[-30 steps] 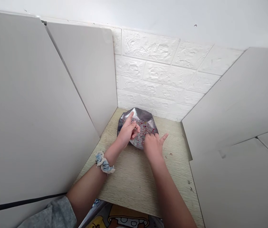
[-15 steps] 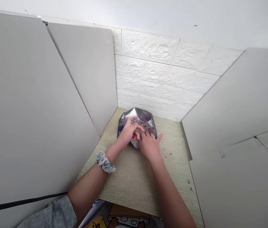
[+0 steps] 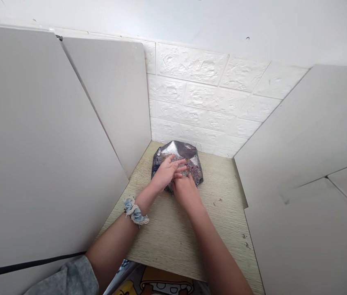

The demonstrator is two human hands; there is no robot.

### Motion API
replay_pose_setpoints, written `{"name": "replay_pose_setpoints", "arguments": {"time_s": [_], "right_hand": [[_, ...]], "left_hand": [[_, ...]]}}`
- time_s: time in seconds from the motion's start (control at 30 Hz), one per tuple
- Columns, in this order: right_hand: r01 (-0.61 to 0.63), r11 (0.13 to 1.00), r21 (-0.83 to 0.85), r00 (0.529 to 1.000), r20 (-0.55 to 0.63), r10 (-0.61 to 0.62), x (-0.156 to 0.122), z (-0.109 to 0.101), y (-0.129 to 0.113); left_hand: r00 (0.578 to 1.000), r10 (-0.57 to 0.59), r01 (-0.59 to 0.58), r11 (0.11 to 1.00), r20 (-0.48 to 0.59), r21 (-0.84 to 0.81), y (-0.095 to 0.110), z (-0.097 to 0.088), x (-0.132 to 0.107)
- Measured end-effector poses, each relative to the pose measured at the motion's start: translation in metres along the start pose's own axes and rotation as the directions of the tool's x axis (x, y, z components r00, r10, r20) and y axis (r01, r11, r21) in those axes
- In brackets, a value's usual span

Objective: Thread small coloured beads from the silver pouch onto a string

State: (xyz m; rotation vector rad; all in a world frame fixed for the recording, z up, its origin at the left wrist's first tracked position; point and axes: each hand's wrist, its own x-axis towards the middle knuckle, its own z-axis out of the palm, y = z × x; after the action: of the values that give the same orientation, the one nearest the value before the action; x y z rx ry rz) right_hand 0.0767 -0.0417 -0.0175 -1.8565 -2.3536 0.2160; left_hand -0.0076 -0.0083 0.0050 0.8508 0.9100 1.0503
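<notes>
The fingers of the left hand (image 3: pixel 166 172) reach out loosely over the bag, some straighter than others; whether a bead is pinched among them, I cannot tell. Close against them, the right hand (image 3: pixel 186 191) has its fingers bent down at the bag's near side, and their tips are mostly hidden (so what they grasp, if anything, cannot be told either).

Under both hands sits the silvery bag (image 3: pixel 173 148), with small bead-like bits (image 3: pixel 195 167), some of them red, showing across its middle. It lies near the far edge of the tabletop (image 3: pixel 161 237), towards the far left corner.

Farther out, a pale blue scrunchie (image 3: pixel 135 212) with lacy trim circles the left wrist, and a grey sleeve (image 3: pixel 69 278) covers that arm higher up. White brick-patterned wall (image 3: pixel 204 94) rises at the far edge; pale panels (image 3: pixel 108 90) stand along the left and right edges. Cartoon-printed fabric (image 3: pixel 167 284) shows below the near edge.
</notes>
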Motion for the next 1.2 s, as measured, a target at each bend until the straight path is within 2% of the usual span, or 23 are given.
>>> {"name": "replay_pose_setpoints", "arguments": {"time_s": [0.07,0.2,0.37,0.43,0.57,0.77,1.2], "right_hand": [[0.006,0.999,0.031,1.000,0.031,-0.007,0.002,-0.002,0.001],[-0.010,0.999,0.033,1.000,0.008,0.009,0.003,0.000,0.003],[-0.220,0.974,-0.058,0.975,-0.056,0.216,0.004,0.009,0.007],[-0.247,0.967,-0.060,0.968,-0.062,0.243,0.004,0.012,0.008],[-0.251,0.968,-0.015,0.965,-0.084,0.249,0.004,0.014,0.008],[-0.253,0.968,-0.002,0.966,-0.049,0.252,0.004,0.012,0.009],[-0.283,0.946,0.157,0.956,-0.026,0.291,0.010,0.012,0.015]], "left_hand": [[1.000,0.021,-0.021,1.000,0.009,0.013,0.000,-0.001,0.001],[0.994,0.106,-0.107,0.993,0.017,0.040,-0.003,-0.007,0.004],[0.988,0.147,-0.148,0.989,0.038,0.027,-0.005,-0.012,0.006],[0.988,0.152,-0.154,0.987,0.040,0.038,-0.006,-0.012,0.006],[0.985,0.165,-0.168,0.983,0.041,0.077,-0.006,-0.013,0.005],[0.986,0.153,-0.160,0.976,0.062,0.148,-0.005,-0.013,0.004],[0.989,0.121,-0.133,0.976,0.082,0.170,-0.005,-0.011,0.004]]}}
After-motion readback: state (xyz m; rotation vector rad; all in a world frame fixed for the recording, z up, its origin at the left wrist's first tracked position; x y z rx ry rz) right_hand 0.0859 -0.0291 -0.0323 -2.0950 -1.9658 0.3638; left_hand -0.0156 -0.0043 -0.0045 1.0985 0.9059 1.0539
